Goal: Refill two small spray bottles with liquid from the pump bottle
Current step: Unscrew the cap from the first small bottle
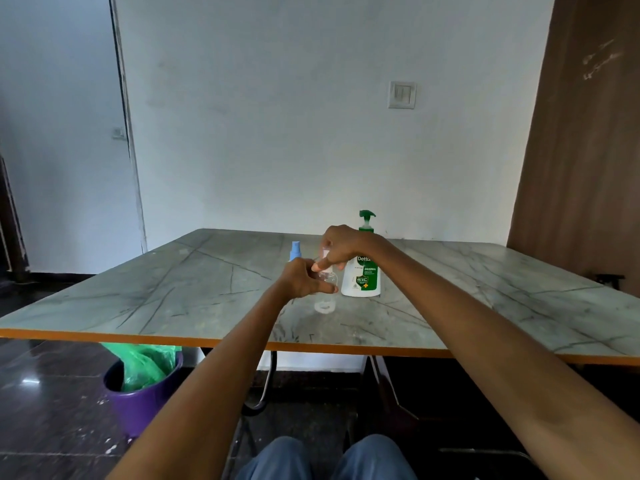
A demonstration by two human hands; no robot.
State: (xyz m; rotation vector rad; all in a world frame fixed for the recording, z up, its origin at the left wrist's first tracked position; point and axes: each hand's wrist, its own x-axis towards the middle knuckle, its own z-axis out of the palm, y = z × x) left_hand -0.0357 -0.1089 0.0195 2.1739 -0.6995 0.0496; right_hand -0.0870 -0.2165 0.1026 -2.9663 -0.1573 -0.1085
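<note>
Between both hands, left (pixel 304 277) gripping body, right (pixel 341 245) pinching cap, stands clear spray bottle (pixel 327 279).

The grey-green marble-patterned counter (pixel 207 289) looks smooth with a faint sheen, edged in orange. On it, the white plastic pump bottle with green pump head (pixel 362 285) is glossy; just left of it stands a small clear plastic spray bottle (pixel 327 280). Below the counter, dark floor tiles (pixel 45 393) shine.

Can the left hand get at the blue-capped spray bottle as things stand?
Probably not freely: the left hand is busy holding the clear bottle, though the blue-capped spray bottle stands unobstructed just behind it.
</note>
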